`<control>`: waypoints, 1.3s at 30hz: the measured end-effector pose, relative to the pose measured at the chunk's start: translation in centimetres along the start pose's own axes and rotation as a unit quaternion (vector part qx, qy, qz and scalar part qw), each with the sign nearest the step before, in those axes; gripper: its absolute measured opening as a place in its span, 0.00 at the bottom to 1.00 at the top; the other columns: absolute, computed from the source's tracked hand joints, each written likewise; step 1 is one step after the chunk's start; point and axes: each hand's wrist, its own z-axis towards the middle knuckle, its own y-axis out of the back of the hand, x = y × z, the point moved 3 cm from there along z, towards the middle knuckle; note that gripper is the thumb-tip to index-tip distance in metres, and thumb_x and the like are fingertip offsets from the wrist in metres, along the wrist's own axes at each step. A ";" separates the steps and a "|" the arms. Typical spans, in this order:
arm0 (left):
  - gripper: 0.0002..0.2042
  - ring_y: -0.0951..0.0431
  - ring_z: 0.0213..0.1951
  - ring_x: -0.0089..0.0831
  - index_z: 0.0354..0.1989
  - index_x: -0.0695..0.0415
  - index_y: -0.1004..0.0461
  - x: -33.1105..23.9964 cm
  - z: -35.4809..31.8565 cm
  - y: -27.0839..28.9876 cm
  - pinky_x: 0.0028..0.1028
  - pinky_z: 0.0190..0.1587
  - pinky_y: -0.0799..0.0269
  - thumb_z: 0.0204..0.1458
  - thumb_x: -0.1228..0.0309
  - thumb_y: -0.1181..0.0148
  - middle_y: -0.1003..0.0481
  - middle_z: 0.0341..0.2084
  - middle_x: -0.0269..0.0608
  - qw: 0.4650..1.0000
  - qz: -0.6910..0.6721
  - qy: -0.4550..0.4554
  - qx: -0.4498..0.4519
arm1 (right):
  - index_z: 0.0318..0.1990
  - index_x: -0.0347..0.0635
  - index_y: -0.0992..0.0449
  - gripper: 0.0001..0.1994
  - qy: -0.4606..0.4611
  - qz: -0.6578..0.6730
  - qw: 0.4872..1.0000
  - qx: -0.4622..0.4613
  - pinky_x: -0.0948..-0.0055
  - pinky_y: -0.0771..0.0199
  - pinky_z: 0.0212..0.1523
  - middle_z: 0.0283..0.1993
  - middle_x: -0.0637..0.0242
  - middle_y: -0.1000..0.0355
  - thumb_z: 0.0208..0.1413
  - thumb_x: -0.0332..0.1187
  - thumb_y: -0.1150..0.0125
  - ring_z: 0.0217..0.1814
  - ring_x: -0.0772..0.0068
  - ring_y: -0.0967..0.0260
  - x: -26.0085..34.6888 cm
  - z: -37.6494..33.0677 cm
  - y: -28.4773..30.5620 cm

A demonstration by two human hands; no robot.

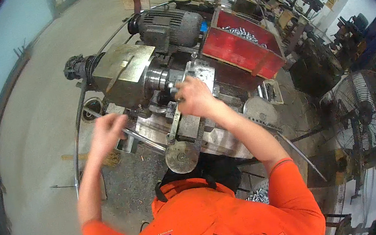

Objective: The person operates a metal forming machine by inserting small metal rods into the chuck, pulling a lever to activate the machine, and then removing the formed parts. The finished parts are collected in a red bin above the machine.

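While the right hand (195, 97) closes its fingers around a small metal part at the spindle (160, 76) of a worn lathe-like machine (145, 75), the left hand (107, 132) hangs blurred just left of the machine's near bed, its fingers loosely curled and holding nothing that can be made out. A slim lever (174, 121) runs from under the right hand down to a round metal knob (182, 156) nearest the person in orange. Behind the spindle sits a dark electric motor (169, 25); to its right, a red bin (240, 47) of metal pieces. A standing fan (361, 110) is at far right.
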 end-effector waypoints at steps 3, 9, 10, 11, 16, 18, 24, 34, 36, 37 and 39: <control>0.10 0.27 0.20 0.29 0.35 0.64 0.27 6.0 -1.3 8.1 0.29 0.26 0.33 0.51 0.68 0.45 0.28 0.16 0.42 0.980 0.147 -0.006 -0.133 | 0.22 0.42 0.21 0.11 -0.092 -0.039 0.993 0.058 0.61 0.30 0.41 0.32 0.55 0.26 0.27 0.35 0.43 0.40 0.53 0.32 -2.8 4.0 -3.3; 0.15 0.26 0.34 0.49 0.39 0.61 0.30 12.8 -9.8 13.1 0.41 0.35 0.33 0.47 0.65 0.41 0.26 0.28 0.55 0.915 0.344 0.168 -0.123 | 0.22 0.43 0.20 0.11 -0.181 0.040 0.982 0.049 0.63 0.28 0.41 0.28 0.51 0.26 0.26 0.33 0.44 0.39 0.51 0.30 -5.2 5.8 -6.8; 0.16 0.26 0.34 0.50 0.39 0.61 0.30 13.5 -10.8 12.9 0.42 0.36 0.33 0.46 0.64 0.40 0.26 0.28 0.55 0.915 0.336 0.184 -0.123 | 0.22 0.43 0.20 0.11 -0.176 0.038 0.981 0.066 0.63 0.28 0.41 0.28 0.51 0.26 0.26 0.33 0.44 0.39 0.51 0.30 -4.9 6.1 -6.7; 0.17 0.26 0.34 0.51 0.39 0.62 0.30 15.0 -11.7 12.5 0.42 0.36 0.33 0.46 0.63 0.40 0.26 0.28 0.56 0.915 0.327 0.202 -0.123 | 0.22 0.43 0.20 0.11 -0.170 0.034 0.981 0.084 0.63 0.28 0.42 0.29 0.51 0.26 0.27 0.33 0.43 0.39 0.52 0.30 -4.4 6.4 -6.4; 0.16 0.26 0.31 0.54 0.33 0.65 0.31 19.2 -11.0 11.4 0.43 0.34 0.32 0.44 0.64 0.40 0.27 0.25 0.58 0.920 0.298 0.172 -0.186 | 0.23 0.41 0.21 0.11 -0.093 0.048 0.991 0.080 0.64 0.27 0.39 0.27 0.48 0.27 0.29 0.34 0.42 0.34 0.50 0.27 -4.4 7.3 -6.6; 0.14 0.26 0.31 0.54 0.33 0.64 0.31 19.4 -10.4 11.4 0.44 0.33 0.32 0.44 0.65 0.41 0.27 0.24 0.57 0.894 0.363 0.191 -0.180 | 0.22 0.42 0.21 0.11 -0.116 0.099 0.982 0.113 0.64 0.27 0.38 0.26 0.49 0.27 0.28 0.35 0.42 0.32 0.51 0.27 -4.3 7.8 -6.5; 0.10 0.25 0.28 0.49 0.33 0.60 0.29 22.4 -9.6 18.8 0.41 0.30 0.29 0.43 0.70 0.44 0.27 0.20 0.53 0.842 0.432 0.281 -0.159 | 0.26 0.39 0.21 0.14 -0.125 0.134 0.979 0.088 0.63 0.30 0.38 0.29 0.50 0.27 0.27 0.35 0.41 0.36 0.51 0.30 -3.3 6.8 -4.9; 0.06 0.23 0.30 0.45 0.31 0.58 0.29 27.4 -3.8 27.2 0.40 0.34 0.28 0.45 0.72 0.49 0.25 0.24 0.49 0.729 0.618 0.191 -0.221 | 0.29 0.41 0.20 0.16 -0.102 0.064 0.989 0.090 0.64 0.32 0.45 0.36 0.55 0.26 0.27 0.35 0.42 0.43 0.53 0.33 -3.8 6.3 -5.0; 0.11 0.24 0.38 0.45 0.38 0.54 0.25 25.6 -2.8 25.4 0.40 0.39 0.29 0.45 0.70 0.48 0.24 0.31 0.48 0.780 0.509 0.245 -0.270 | 0.31 0.42 0.20 0.17 -0.022 0.019 1.000 0.004 0.64 0.34 0.48 0.43 0.56 0.28 0.27 0.35 0.42 0.47 0.53 0.36 -2.8 5.5 -4.5; 0.13 0.24 0.37 0.46 0.42 0.52 0.26 26.1 -2.7 24.8 0.40 0.40 0.29 0.47 0.67 0.47 0.24 0.32 0.47 0.796 0.485 0.169 -0.319 | 0.31 0.42 0.21 0.18 -0.003 0.054 0.998 -0.035 0.63 0.35 0.49 0.46 0.56 0.30 0.26 0.35 0.42 0.49 0.52 0.37 -2.4 4.8 -4.0; 0.16 0.24 0.36 0.44 0.46 0.54 0.29 22.1 -0.9 18.9 0.39 0.41 0.30 0.49 0.65 0.46 0.24 0.33 0.47 0.784 0.449 -0.087 -0.421 | 0.33 0.41 0.22 0.18 0.008 0.087 0.991 -0.097 0.60 0.36 0.51 0.50 0.55 0.33 0.26 0.32 0.41 0.51 0.52 0.39 -2.2 1.7 -2.3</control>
